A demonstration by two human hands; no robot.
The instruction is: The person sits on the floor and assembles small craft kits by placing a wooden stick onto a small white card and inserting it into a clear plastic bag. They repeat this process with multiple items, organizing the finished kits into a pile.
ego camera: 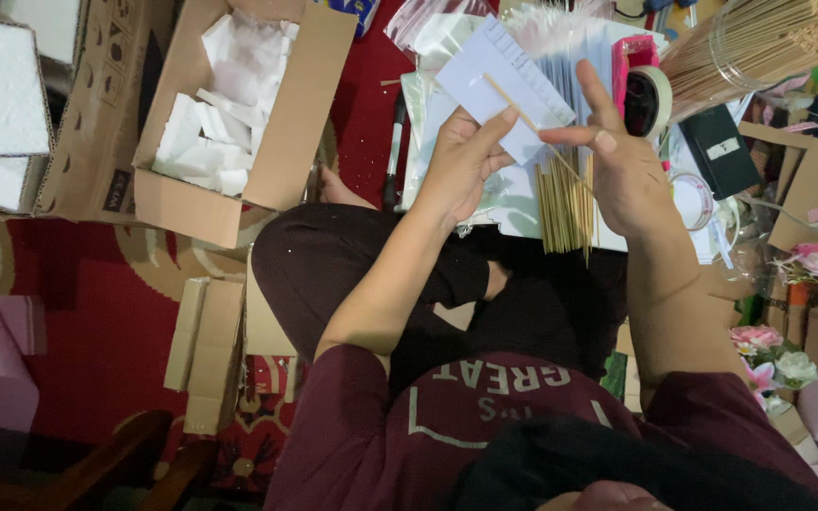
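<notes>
My left hand [461, 161] is closed on the lower edge of a pale blue card [504, 85], thumb pressed on its face, and my right hand [622, 166] pinches a thin stick [523, 114] that lies slantwise across that card, forefinger up. I judge the step in hand to be fixing the stick to the card; the next move calls for keeping the stick lined up on the card while something binds it, and the tape roll [650, 99] just right of the card looks the likeliest means. Taking the card as landmark: far left of it stands an open carton [281, 142] with white foam pieces, up and to its right a clear tub of sticks [759, 43], straight below it a loose bundle of sticks [565, 203] on white sheets, and at its lower left a dark pen [395, 151].
</notes>
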